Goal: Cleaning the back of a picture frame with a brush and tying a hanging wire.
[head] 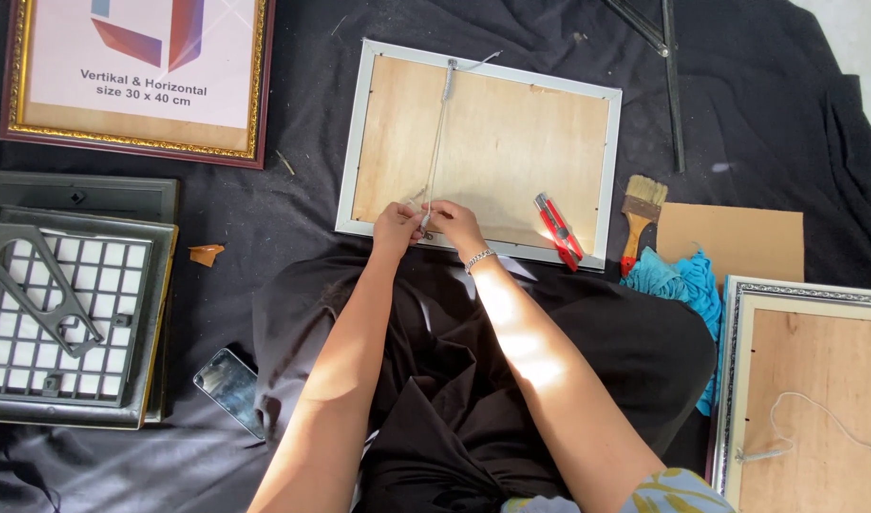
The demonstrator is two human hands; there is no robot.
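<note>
A silver-rimmed picture frame [361,133] lies face down on black cloth, its plywood back up. A thin white cord [439,133] runs from the frame's far edge down to its near edge. My left hand [394,228] and my right hand [456,224] meet at the near edge, both pinching the cord's lower end between the fingertips. A bracelet sits on my right wrist. A red utility knife [557,228] lies on the plywood just right of my right hand.
A paintbrush [640,211], brown cardboard [739,242] and blue cloth [678,280] lie at right, above another face-down frame [730,380] with a cord. A gold-and-maroon frame [132,142] sits at top left, stacked dark frames [75,294] at left, a phone [228,385] near my left arm.
</note>
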